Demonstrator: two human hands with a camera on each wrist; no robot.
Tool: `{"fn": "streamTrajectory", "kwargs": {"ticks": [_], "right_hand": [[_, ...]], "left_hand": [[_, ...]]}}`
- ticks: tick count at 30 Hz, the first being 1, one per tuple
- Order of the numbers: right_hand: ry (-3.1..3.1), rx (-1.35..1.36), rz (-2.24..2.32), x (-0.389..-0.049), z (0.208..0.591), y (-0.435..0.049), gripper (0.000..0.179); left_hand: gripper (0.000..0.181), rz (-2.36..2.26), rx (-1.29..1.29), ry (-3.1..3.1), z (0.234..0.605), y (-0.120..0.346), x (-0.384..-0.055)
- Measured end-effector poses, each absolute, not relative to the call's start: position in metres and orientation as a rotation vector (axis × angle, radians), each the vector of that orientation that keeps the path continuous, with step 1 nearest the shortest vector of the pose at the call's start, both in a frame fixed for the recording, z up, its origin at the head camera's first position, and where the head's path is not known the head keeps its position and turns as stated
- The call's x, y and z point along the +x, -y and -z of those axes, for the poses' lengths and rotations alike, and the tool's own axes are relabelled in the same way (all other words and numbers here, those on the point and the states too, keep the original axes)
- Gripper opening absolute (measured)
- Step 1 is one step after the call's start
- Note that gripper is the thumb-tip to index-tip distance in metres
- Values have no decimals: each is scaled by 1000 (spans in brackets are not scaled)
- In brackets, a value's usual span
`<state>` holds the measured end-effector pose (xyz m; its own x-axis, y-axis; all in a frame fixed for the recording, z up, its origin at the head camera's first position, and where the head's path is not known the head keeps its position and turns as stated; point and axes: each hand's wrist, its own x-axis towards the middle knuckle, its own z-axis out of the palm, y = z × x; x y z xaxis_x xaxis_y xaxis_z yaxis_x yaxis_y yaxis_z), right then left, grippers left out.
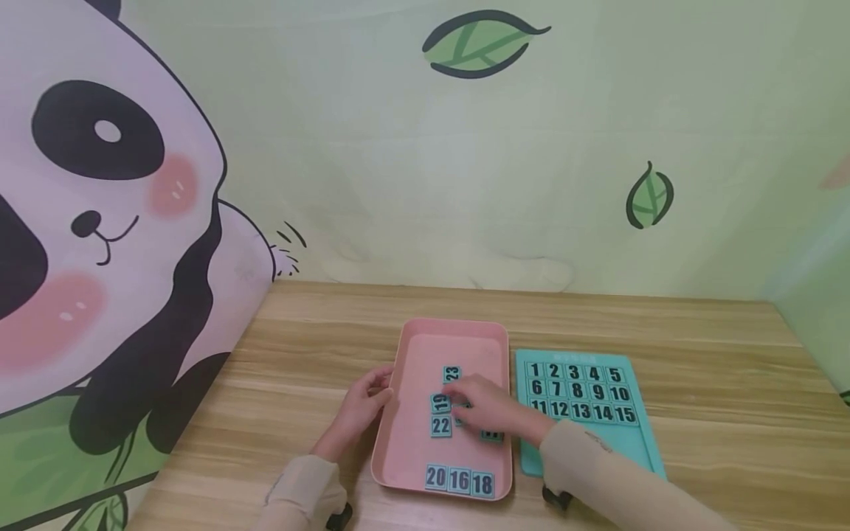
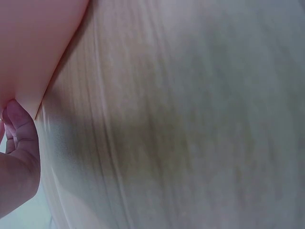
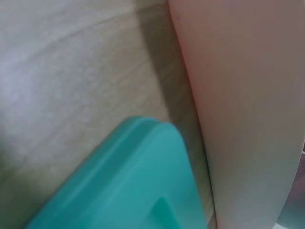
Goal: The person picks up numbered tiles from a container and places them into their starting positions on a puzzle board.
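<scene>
A pink tray (image 1: 415, 354) holds several teal number tiles. My left hand (image 1: 364, 402) is at its left side, thumb and fingers against the outer wall; the left wrist view shows the thumb (image 2: 20, 114) by that wall. My right hand (image 1: 488, 405) reaches over the tray, its thumb and index fingertips apart beside the 19 tile (image 1: 439, 403). The 23 tile (image 1: 451, 374) lies just above those fingertips, the 22 tile (image 1: 441, 425) just below. Two more tiles are partly hidden under the right hand. Tiles 20 (image 1: 436, 476), 16 (image 1: 459, 480) and 18 (image 1: 482, 484) line the near edge.
To the tray's right lies a teal number board (image 1: 584, 442), its upper rows filled with tiles 1 to 15; my right forearm crosses its lower part. Both rest on a wooden table (image 1: 319, 324). Behind stands a green wall (image 1: 372, 184) with a painted panda and leaves.
</scene>
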<state>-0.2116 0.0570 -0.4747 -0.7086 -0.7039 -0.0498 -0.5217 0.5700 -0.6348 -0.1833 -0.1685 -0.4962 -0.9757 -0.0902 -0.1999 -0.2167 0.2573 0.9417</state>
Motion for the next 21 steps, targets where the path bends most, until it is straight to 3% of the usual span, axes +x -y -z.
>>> {"fn": "streamTrajectory", "kwargs": {"ticks": [11,21], "right_hand": [[-2472,-921,1000,-217,463,-73,28],[-2498,-1167,718,-190,464,-83,45]], "left_hand": [[36,-1840,-298,-2394,496,168,-183],[37,-1826,-323,-2405,493,167,-183]]}}
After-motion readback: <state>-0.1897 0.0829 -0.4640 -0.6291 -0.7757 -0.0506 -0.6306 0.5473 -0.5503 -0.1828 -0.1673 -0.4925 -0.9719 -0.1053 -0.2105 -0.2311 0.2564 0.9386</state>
